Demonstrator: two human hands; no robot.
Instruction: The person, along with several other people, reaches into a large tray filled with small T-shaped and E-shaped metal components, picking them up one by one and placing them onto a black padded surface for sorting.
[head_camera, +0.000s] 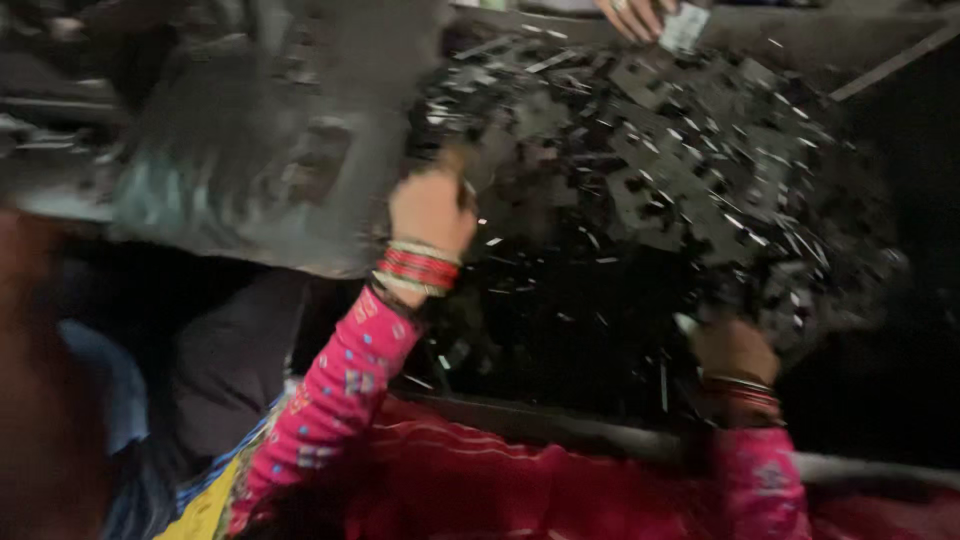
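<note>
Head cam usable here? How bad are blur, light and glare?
Head view: heavy motion blur throughout; dim, right side nearly black. Small glints on the pile of dark flat metal pieces. Left hand and right hand smeared, grip unreadable. Another person's hand cropped at top edge.

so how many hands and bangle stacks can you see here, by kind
person's own hands: 2, left hand and right hand, both at the pile of dark flat pieces
another person's hand: 1
bangle stacks: 2, left wrist, right wrist
total: 5
</note>
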